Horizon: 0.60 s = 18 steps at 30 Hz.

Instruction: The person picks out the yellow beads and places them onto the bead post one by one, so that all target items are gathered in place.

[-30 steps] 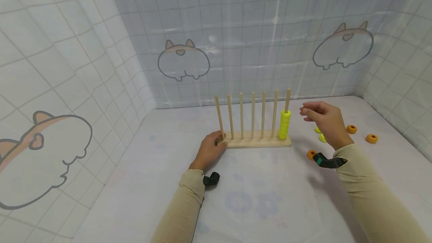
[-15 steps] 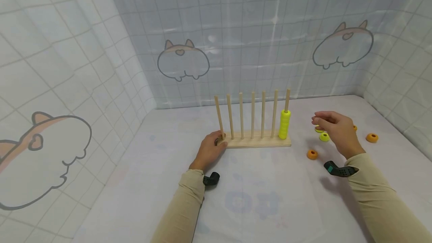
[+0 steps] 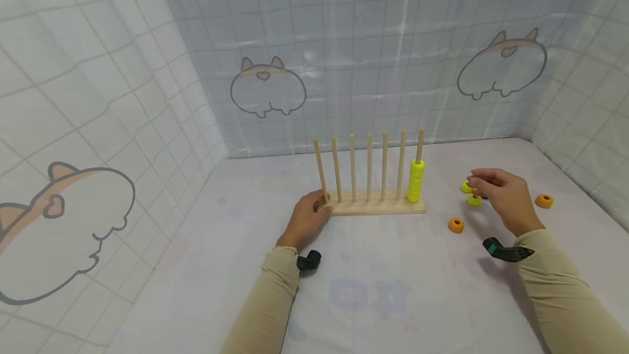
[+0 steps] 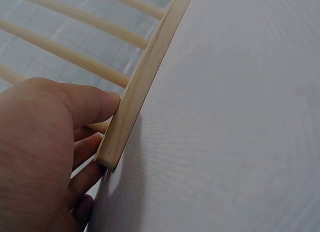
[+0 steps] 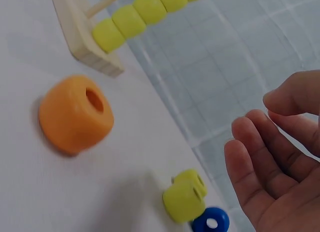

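A wooden peg stand [image 3: 373, 209] with a row of upright pegs stands on the table. Its rightmost peg carries a stack of yellow beads [image 3: 415, 182]. My left hand [image 3: 306, 220] grips the stand's left end, thumb on the base's front edge and fingers behind; the wooden base [image 4: 135, 92] shows close up in the left wrist view. To the right, my right hand [image 3: 506, 198] hovers with loosely bent fingers and nothing visible between them. Beneath and beside it lie two loose yellow beads [image 5: 184, 199] and a blue bead [image 5: 215, 221], partly hidden in the head view.
An orange bead [image 3: 456, 225] lies nearer me, right of the stand, and another orange bead [image 3: 544, 201] lies beyond my right hand. A cloth wall with a grid pattern [image 3: 344, 70] rises behind the table, with side walls left and right.
My right hand has moved right and down, away from the stacked peg and toward the loose beads. My left hand keeps its grip on the stand, which has stayed in place.
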Motion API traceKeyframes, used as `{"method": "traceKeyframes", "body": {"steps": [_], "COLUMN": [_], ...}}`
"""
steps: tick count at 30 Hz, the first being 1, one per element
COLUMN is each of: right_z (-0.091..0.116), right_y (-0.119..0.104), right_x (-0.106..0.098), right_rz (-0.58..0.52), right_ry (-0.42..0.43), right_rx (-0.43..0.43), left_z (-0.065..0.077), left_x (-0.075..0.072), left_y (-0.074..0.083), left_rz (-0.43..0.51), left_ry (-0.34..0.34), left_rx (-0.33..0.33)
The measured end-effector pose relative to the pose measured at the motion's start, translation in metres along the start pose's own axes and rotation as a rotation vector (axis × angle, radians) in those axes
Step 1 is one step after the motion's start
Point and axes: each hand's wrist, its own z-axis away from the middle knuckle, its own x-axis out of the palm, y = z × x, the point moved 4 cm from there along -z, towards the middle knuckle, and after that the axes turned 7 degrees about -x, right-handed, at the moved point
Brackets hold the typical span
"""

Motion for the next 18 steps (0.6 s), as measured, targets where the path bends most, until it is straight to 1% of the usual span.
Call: {"method": "traceKeyframes", "body": {"steps": [3,12,18], "right_z": [0.001,0.006,0.008], "right_y": [0.006,0.016,0.021], "right_x": [-0.002,-0.009,-0.009], "right_rz": [0.0,0.067,0.153], "right_ry": [0.002,-0.005,-0.005], "right_rx": [0.016,0.033,0.032], "left_z": [0.0,-0.002,-0.001], "left_x": [0.0,0.001,0.0], "left_y": [-0.001,-0.001,-0.001], "left_rz": [-0.006,-0.002,0.006], "left_ry": [0.001,0.002,0.003], "left_rx": [0.002,0.016,0.024]}}
